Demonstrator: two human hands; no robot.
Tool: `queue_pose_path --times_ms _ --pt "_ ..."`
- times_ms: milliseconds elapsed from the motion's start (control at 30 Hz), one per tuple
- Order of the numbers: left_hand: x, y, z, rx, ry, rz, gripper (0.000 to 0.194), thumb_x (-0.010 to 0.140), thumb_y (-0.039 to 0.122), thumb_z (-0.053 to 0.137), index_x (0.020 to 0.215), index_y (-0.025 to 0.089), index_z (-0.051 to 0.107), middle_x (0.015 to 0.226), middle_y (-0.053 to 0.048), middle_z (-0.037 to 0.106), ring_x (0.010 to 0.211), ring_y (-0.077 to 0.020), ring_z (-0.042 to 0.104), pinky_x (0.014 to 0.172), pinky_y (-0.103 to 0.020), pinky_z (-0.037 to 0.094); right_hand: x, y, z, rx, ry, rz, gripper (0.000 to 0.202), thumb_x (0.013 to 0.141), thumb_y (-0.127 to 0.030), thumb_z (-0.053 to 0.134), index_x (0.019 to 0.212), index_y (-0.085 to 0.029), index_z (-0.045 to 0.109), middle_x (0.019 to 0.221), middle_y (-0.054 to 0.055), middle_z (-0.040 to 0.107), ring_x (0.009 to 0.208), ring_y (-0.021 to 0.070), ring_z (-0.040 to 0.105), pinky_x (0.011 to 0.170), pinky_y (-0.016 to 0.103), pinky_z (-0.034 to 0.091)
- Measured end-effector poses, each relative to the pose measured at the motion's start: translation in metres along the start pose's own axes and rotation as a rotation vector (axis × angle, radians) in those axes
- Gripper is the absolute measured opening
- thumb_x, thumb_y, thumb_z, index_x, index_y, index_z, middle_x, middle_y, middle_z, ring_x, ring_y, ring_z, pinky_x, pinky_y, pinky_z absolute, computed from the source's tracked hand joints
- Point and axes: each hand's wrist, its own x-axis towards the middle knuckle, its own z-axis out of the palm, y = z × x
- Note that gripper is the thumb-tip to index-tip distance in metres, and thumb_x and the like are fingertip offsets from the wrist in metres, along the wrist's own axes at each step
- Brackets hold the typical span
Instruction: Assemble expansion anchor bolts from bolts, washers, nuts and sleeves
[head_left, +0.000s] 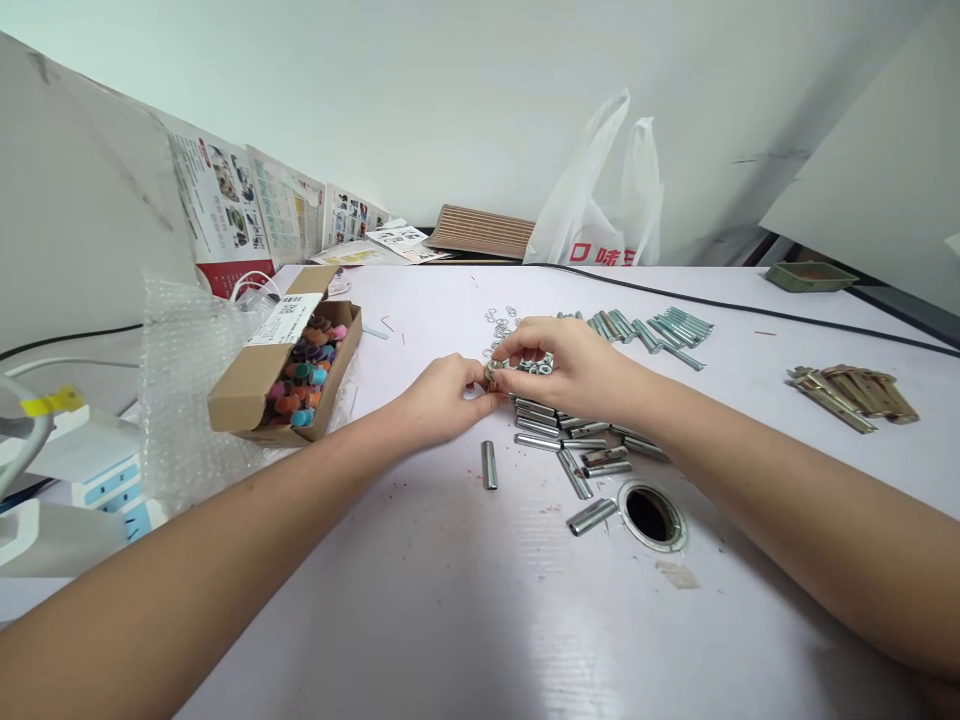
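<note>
Near the middle of the table, my left hand [450,398] and my right hand [566,365] meet, fingertips pinched together at a small brass-coloured metal piece [493,371]. It looks like a nut or ring; my fingers cover much of it. Under and beside my right hand lie many shiny metal sleeves [537,441], with a few nuts [541,368] close to its palm. One sleeve [489,465] rests apart, just below my hands. Small washers [501,325] are scattered beyond my fingertips. Silvery threaded rods [679,327] lie in a group behind my right wrist.
On the left stands an open cardboard box [232,400] of colourful caps, beside bubble wrap [187,390]. Brass-coloured bolts [855,395] are piled at right. A round cable hole [651,515] opens near my right forearm. A black cable [720,301] and a white plastic bag [600,210] are behind.
</note>
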Motion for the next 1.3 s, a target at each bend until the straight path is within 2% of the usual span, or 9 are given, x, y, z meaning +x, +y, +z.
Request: queue_pose_path --times_ms 367,500,667,767,867,933,1067,1167,1300 --pt "0.001 -0.006 0.003 -0.008 -0.001 0.006 0.033 0.084 0.047 0.057 0.079 0.017 0.071 0.072 0.000 0.063 0.072 -0.0155 0.056 0.072 -0.028 0.044 0.000 0.004 0.004 0.055 0.001 0.015 0.018 0.083 -0.031 0.065 0.092 -0.017 0.071 0.090 0.005 0.068 0.084 0.0173 0.059 0.074 0.030 0.044" --pt "0.000 -0.004 0.002 -0.028 -0.001 0.005 0.029 0.083 0.043 0.059 0.081 0.018 0.072 0.076 -0.001 0.067 0.075 -0.0161 0.058 0.072 -0.029 0.044 0.000 0.003 -0.005 0.194 -0.005 0.068 0.016 0.082 -0.031 0.066 0.089 -0.018 0.071 0.085 0.004 0.068 0.079 0.0160 0.057 0.073 0.030 0.044" --pt "-0.002 0.000 -0.002 -0.041 -0.013 0.003 0.022 0.084 0.038 0.060 0.087 0.020 0.073 0.086 -0.001 0.071 0.082 -0.0171 0.061 0.075 -0.029 0.044 0.002 0.018 -0.037 0.460 0.192 0.262 0.017 0.080 -0.035 0.071 0.085 -0.018 0.071 0.076 0.003 0.061 0.068 0.0135 0.051 0.064 0.029 0.042" --pt "-0.001 0.000 -0.003 -0.056 -0.028 0.010 0.022 0.085 0.036 0.060 0.082 0.018 0.071 0.091 -0.001 0.073 0.083 -0.0164 0.061 0.075 -0.029 0.044 0.005 0.043 -0.055 0.791 0.352 0.425 0.011 0.079 -0.027 0.071 0.077 -0.018 0.065 0.076 0.002 0.055 0.071 0.0130 0.050 0.066 0.028 0.044" --pt "0.001 -0.002 -0.002 -0.029 -0.037 0.014 0.022 0.085 0.036 0.060 0.079 0.018 0.071 0.089 -0.001 0.073 0.084 -0.0174 0.059 0.077 -0.030 0.043 0.007 0.072 -0.061 1.171 0.297 0.716 0.009 0.079 -0.024 0.065 0.076 -0.017 0.059 0.079 0.004 0.054 0.069 0.0130 0.050 0.063 0.028 0.046" --pt "0.002 -0.003 -0.001 -0.023 -0.036 0.017 0.020 0.086 0.036 0.060 0.084 0.020 0.072 0.089 -0.001 0.072 0.090 -0.0184 0.058 0.082 -0.031 0.043 0.007 0.086 -0.062 1.247 0.236 0.867 0.007 0.078 -0.022 0.062 0.079 -0.017 0.059 0.080 0.005 0.055 0.066 0.0132 0.049 0.058 0.029 0.044" --pt "0.002 -0.006 0.000 -0.030 -0.034 0.027 0.019 0.087 0.036 0.060 0.088 0.022 0.073 0.089 -0.001 0.072 0.093 -0.0188 0.057 0.085 -0.032 0.043 0.010 0.095 -0.062 1.349 0.225 0.938 0.012 0.071 -0.014 0.056 0.082 -0.017 0.056 0.081 0.008 0.055 0.060 0.0130 0.045 0.050 0.029 0.040" --pt "0.001 -0.007 0.001 -0.015 -0.033 0.034 0.021 0.089 0.037 0.058 0.087 0.022 0.072 0.087 -0.001 0.070 0.091 -0.0186 0.056 0.083 -0.032 0.043 0.014 0.093 -0.067 1.444 0.320 0.953 0.025 0.063 -0.011 0.051 0.087 -0.017 0.053 0.085 0.011 0.056 0.059 0.0142 0.045 0.049 0.029 0.040" --pt "0.000 -0.009 0.003 0.021 -0.007 0.060 0.021 0.091 0.034 0.056 0.084 0.022 0.071 0.082 -0.003 0.068 0.089 -0.0192 0.057 0.079 -0.032 0.045 0.015 0.086 -0.073 1.455 0.439 0.986 0.014 0.070 -0.018 0.047 0.084 -0.017 0.047 0.075 0.007 0.048 0.054 0.0109 0.039 0.045 0.024 0.036"
